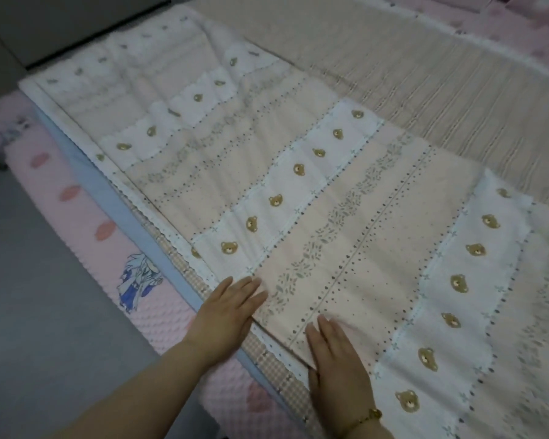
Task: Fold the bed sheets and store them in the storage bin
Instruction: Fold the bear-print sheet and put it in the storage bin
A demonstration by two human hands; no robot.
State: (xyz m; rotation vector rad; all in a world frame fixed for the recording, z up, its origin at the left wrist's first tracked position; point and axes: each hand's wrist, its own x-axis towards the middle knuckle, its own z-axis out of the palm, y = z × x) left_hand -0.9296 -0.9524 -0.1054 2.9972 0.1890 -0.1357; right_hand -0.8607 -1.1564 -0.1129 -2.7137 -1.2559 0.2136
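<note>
Lying on the bed [425,90], the bear-print sheet [330,217] is being smoothed by the flat, empty left hand [229,315] and right hand [333,353]; another fold is likely being called for.

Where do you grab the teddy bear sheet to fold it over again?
Probably by its scalloped white edge, coming from the side nearest the person. The sheet lies spread flat, so that close edge gives a rim to pinch and lift. The left hand and right hand rest flat right there.
</note>
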